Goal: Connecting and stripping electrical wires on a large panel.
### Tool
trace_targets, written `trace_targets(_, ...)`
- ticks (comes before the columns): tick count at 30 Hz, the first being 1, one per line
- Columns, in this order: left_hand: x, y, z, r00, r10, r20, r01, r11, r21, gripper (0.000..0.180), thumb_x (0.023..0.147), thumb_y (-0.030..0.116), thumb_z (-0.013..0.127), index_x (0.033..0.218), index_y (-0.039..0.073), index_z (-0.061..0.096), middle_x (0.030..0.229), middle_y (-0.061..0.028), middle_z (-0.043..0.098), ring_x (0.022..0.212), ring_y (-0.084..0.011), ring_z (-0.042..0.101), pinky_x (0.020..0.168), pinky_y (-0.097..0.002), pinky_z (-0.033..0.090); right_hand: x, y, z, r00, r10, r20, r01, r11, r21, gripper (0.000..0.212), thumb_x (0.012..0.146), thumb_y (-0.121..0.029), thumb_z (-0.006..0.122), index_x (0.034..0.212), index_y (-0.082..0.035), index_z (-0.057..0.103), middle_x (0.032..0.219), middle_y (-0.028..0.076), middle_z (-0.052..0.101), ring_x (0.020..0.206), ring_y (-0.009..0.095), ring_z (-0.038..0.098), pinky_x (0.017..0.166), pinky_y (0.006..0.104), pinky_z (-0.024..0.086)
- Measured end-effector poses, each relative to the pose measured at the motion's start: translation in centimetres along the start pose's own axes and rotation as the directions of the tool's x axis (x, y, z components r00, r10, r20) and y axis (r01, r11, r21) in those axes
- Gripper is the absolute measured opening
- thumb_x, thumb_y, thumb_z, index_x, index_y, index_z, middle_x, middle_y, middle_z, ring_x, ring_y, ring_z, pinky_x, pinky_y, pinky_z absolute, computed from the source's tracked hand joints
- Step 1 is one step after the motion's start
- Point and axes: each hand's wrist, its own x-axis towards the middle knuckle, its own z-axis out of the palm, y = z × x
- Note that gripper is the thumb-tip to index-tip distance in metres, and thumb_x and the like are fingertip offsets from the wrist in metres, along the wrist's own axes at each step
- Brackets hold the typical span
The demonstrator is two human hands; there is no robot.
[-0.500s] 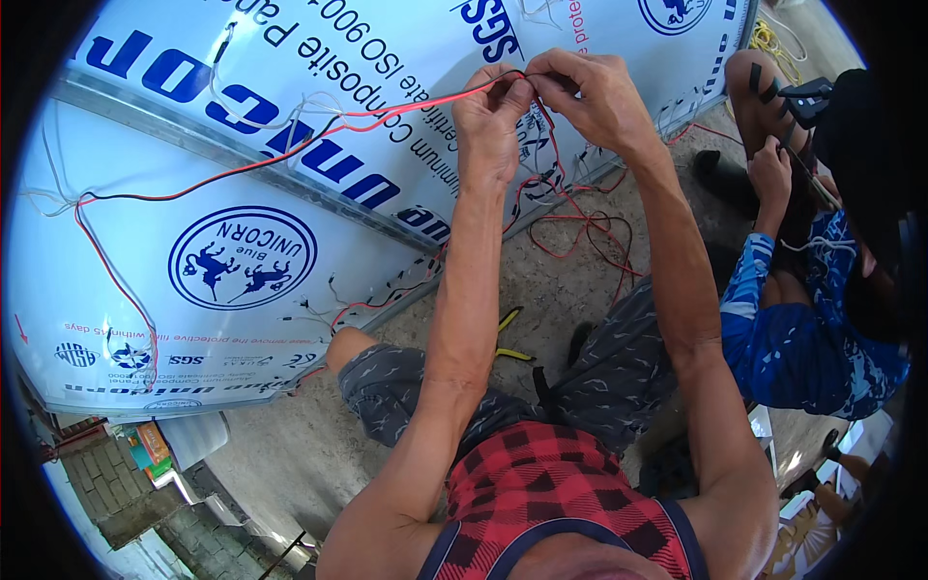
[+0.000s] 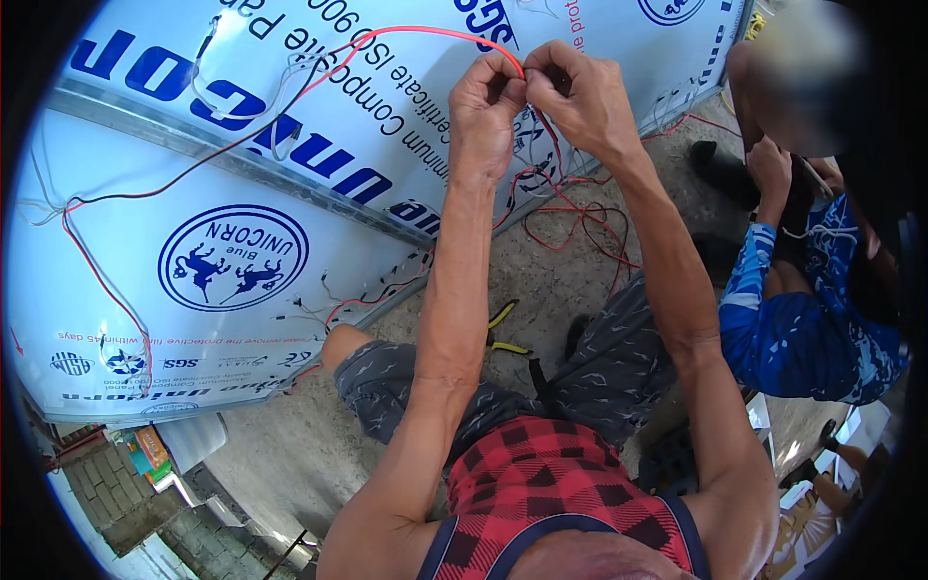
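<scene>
My left hand (image 2: 490, 104) and my right hand (image 2: 580, 97) meet at the top centre, fingertips pinched together on a red wire (image 2: 425, 32). The wire arcs left from my fingers across a large white panel (image 2: 145, 174) with blue print and a round blue emblem. More red and black wire (image 2: 580, 217) hangs from my right hand and loops on the concrete floor. White wire ends (image 2: 309, 314) stick out along the panel's lower edge.
Yellow-handled pliers (image 2: 503, 329) lie on the concrete by my knee. A second person in a blue patterned top (image 2: 802, 319) crouches at the right. Brick edging (image 2: 106, 483) and a small coloured box (image 2: 150, 449) sit at lower left.
Both hands stay pinched on the red wire; the red wire now arcs higher over the panel. The view has shifted slightly.
</scene>
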Motion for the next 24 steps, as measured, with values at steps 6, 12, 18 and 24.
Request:
trace_targets(6, -0.6, -1.0, 0.5, 0.995, 0.047, 0.092, -0.031, 0.986, -0.162, 0.008, 0.095, -0.002, 0.068, 0.099, 0.004, 0.064, 0.098, -0.0015, 0.068, 0.084, -0.0105, 0.062, 0.077, -0.0252, 0.053, -0.1, 1.2, 0.6, 0.959, 0.281, 0.04, -0.282, 0.93, 0.237, 0.027, 0.087, -0.021, 0.065, 0.093, 0.004, 0.069, 0.064, 0.009, 0.065, 0.057, 0.012, 0.061, 0.057, 0.0309, 0.05)
trace_targets(12, -1.5, -2.6, -1.1, 0.965, 0.112, 0.237, -0.013, 0.924, -0.383, 0.011, 0.098, 0.012, 0.067, 0.102, 0.008, 0.057, 0.116, -0.0051, 0.065, 0.109, -0.018, 0.059, 0.097, -0.04, 0.049, -0.2, 1.7, 1.4, 0.93, 0.365, 0.045, -0.356, 0.86, 0.366, 0.03, 0.088, -0.024, 0.064, 0.097, 0.003, 0.071, 0.071, 0.013, 0.07, 0.063, 0.014, 0.067, 0.059, 0.0312, 0.052)
trace_targets(18, -2.8, 0.4, -0.8, 0.999, -0.042, -0.026, 0.048, 0.966, 0.254, 0.032, 0.097, 0.029, 0.073, 0.109, 0.001, 0.064, 0.097, -0.0104, 0.069, 0.083, -0.0153, 0.062, 0.074, -0.0243, 0.049, -0.4, 1.6, 1.5, 0.999, -0.02, -0.05, 0.017, 0.997, -0.073, 0.017, 0.09, -0.013, 0.062, 0.093, 0.004, 0.061, 0.074, 0.02, 0.066, 0.064, 0.033, 0.065, 0.062, 0.0423, 0.051)
trace_targets(24, -4.9, 5.7, 0.9, 0.802, 0.585, 0.119, -0.365, 0.324, 0.873, 0.012, 0.088, 0.006, 0.074, 0.086, -0.002, 0.066, 0.073, -0.0103, 0.064, 0.062, -0.021, 0.061, 0.061, -0.0314, 0.049, -0.5, 2.7, 3.0, 0.922, -0.371, 0.113, 0.387, 0.864, -0.321, 0.011, 0.089, -0.005, 0.063, 0.093, -0.001, 0.053, 0.077, 0.017, 0.06, 0.068, 0.039, 0.061, 0.062, 0.0469, 0.048)
